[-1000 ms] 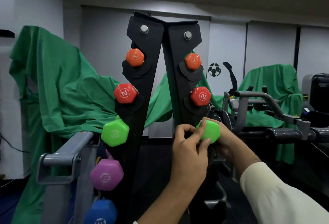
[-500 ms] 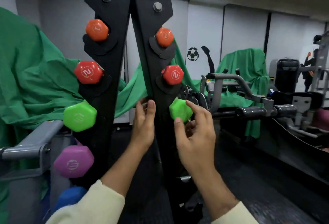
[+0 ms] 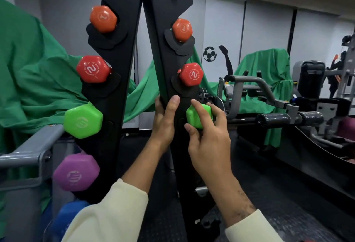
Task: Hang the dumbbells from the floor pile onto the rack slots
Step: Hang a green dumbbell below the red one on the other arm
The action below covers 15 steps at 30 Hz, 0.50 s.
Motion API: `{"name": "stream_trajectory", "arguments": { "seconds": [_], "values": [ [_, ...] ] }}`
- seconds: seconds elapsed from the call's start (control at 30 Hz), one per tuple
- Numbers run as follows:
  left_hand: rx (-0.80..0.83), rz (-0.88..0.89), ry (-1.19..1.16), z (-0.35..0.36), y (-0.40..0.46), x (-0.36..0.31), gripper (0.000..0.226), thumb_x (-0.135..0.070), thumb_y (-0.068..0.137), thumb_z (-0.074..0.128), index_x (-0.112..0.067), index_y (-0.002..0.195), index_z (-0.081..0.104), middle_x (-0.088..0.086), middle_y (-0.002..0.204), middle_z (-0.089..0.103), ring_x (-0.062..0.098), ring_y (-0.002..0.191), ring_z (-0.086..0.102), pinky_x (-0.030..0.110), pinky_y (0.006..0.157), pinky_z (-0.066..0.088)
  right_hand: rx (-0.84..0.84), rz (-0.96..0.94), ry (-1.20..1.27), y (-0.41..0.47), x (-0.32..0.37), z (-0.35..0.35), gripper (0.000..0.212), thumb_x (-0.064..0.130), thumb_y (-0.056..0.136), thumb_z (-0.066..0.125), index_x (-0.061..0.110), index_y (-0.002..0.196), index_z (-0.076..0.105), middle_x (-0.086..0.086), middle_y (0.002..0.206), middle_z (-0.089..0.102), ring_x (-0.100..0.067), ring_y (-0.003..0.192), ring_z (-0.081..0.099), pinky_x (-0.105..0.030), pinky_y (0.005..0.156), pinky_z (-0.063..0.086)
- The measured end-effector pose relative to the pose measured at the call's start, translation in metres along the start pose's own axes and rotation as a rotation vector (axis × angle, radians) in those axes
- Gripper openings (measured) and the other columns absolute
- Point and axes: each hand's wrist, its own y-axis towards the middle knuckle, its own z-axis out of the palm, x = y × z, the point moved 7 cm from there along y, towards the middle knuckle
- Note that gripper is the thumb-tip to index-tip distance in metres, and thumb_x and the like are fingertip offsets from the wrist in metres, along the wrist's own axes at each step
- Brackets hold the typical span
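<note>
A black A-shaped rack (image 3: 123, 53) stands right in front of me. Orange, red, green (image 3: 83, 120), purple (image 3: 76, 172) and blue (image 3: 66, 220) dumbbell heads hang down its left upright. The right upright (image 3: 165, 53) carries an orange (image 3: 182, 29) and a red (image 3: 191, 74) head. Below those, my right hand (image 3: 208, 141) grips the head of a green dumbbell (image 3: 197, 116) with thumb and fingers curled round it, at the third slot. My left hand (image 3: 165, 120) grips the right upright, thumb on its front face and fingers wrapped behind its inner edge.
Green cloths (image 3: 32, 72) cover equipment behind the rack on the left and at back right (image 3: 269, 65). A grey machine frame (image 3: 28, 157) stands at lower left, and a grey gym machine with padded bars (image 3: 269, 107) stands close on the right. The floor is dark.
My left hand left the green dumbbell and took hold of the right upright. My right hand came round to grip the green head from the front. The view moved closer to the rack.
</note>
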Motion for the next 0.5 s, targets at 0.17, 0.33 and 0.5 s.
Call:
{"name": "stream_trajectory", "arguments": {
  "seconds": [0.17, 0.33, 0.5],
  "values": [
    [0.075, 0.02, 0.198, -0.002, -0.003, -0.004, 0.103, -0.095, 0.075, 0.047, -0.036, 0.158, 0.03, -0.015, 0.156, 0.048, -0.003, 0.14, 0.045, 0.032, 0.123, 0.032, 0.015, -0.031, 0.041, -0.002, 0.0, -0.003, 0.064, 0.018, 0.097, 0.072, 0.038, 0.154, 0.049, 0.0, 0.15, 0.04, -0.012, 0.136, 0.048, -0.03, 0.11, 0.049],
    [0.149, 0.194, 0.568, -0.009, -0.035, -0.008, 0.077, -0.067, 0.102, 0.029, -0.034, 0.166, 0.002, -0.025, 0.166, 0.007, -0.023, 0.145, 0.005, 0.003, 0.117, 0.011, 0.163, -0.079, -0.055, -0.004, -0.003, -0.007, 0.076, 0.011, 0.1, 0.064, 0.041, 0.162, 0.031, -0.002, 0.159, 0.03, -0.023, 0.136, 0.049, -0.044, 0.108, 0.051],
    [0.248, 0.238, 0.602, -0.02, -0.064, 0.013, 0.075, -0.046, 0.107, 0.048, -0.039, 0.164, 0.001, -0.012, 0.171, 0.018, 0.003, 0.155, 0.02, 0.041, 0.127, 0.028, 0.169, -0.073, -0.061, 0.001, -0.004, -0.01, 0.076, 0.006, 0.097, 0.066, 0.038, 0.16, 0.038, -0.005, 0.161, 0.034, -0.021, 0.139, 0.047, -0.038, 0.112, 0.048]
  ]
}}
